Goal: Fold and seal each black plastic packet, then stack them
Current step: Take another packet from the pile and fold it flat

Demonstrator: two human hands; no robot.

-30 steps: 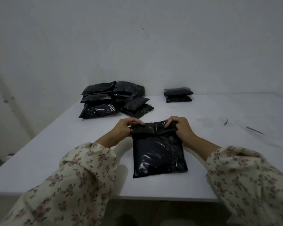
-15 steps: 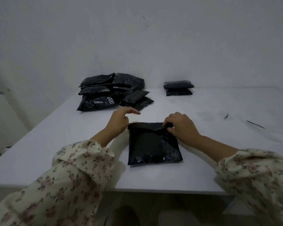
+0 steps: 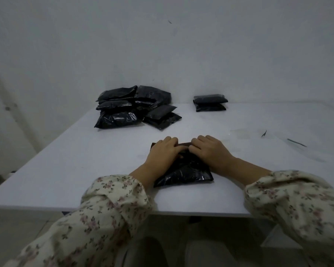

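Observation:
A black plastic packet (image 3: 187,171) lies flat on the white table (image 3: 66,160) in front of me, its top flap folded down. My left hand (image 3: 165,152) and my right hand (image 3: 208,150) lie side by side on the folded top edge, palms down, fingers pressing on it. The hands cover the packet's upper half. A loose pile of several black packets (image 3: 131,108) sits at the back left. A small neat stack of two packets (image 3: 210,102) stands at the back, right of centre, against the wall.
Thin dark strips (image 3: 296,142) and a small scrap (image 3: 264,133) lie on the table's right side. The wall runs close behind the table. The table's front edge is just below my forearms.
The top flap has been folded down over the packet. Both hands have moved from pinching the flap's corners to pressing flat on the fold, closer together.

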